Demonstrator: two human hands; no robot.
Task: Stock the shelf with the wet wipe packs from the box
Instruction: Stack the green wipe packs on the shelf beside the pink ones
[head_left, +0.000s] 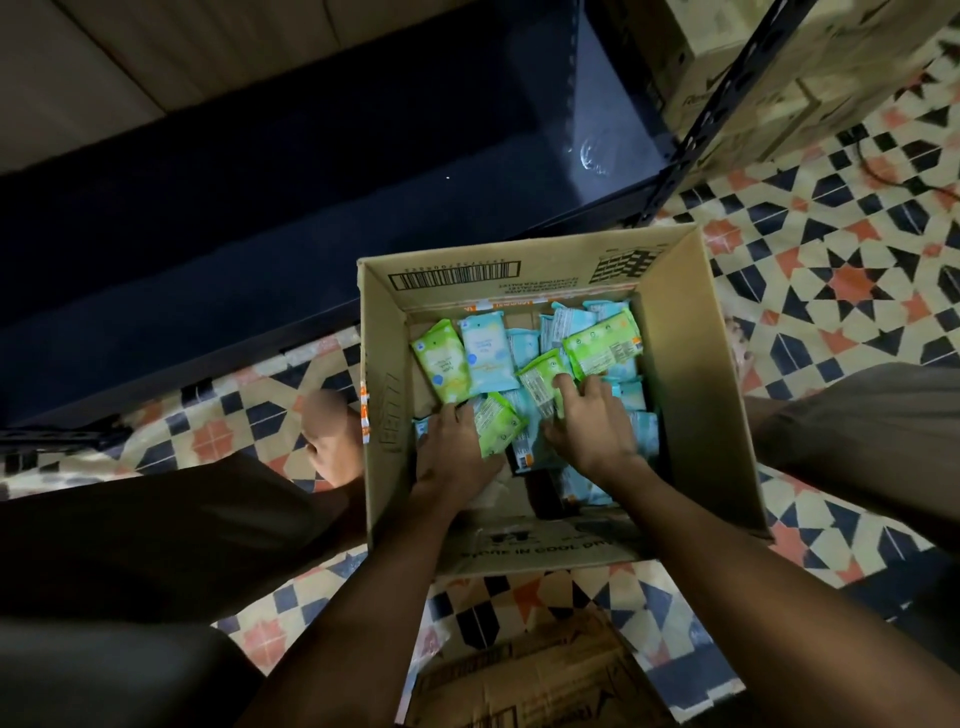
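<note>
Both hands reach down into the open cardboard box (691, 364). Left hand (454, 457), back upward, lies on the heap with its fingers bent over the packs; whether they grip one cannot be told. Right hand (592, 421), back upward, has its fingers spread and lightly curved, the fingertips (561, 382) touching a green pack (540, 384) that lies label side up; no closed grip is visible.

Beyond both hands, past the far wall of the box, runs the dark metal shelf (311, 171), its bottom board bare where visible, with a perforated upright post (722, 104) at its right end. Patterned floor (831, 249) of star-shaped tiles in cream, navy and orange surrounds the box on all sides.

Wet wipe packs (488, 358), green and pale blue, lie loose and overlapping on the box bottom, ahead of, between and beneath the hands. Another green pack (602, 343) rests just beyond the right hand, and one more (498, 421) lies between the two hands.

Behind the post, far right of the hands, stand stacked cardboard cartons (753, 78). Near the wrists, on the floor, lies flattened cardboard (519, 675).
</note>
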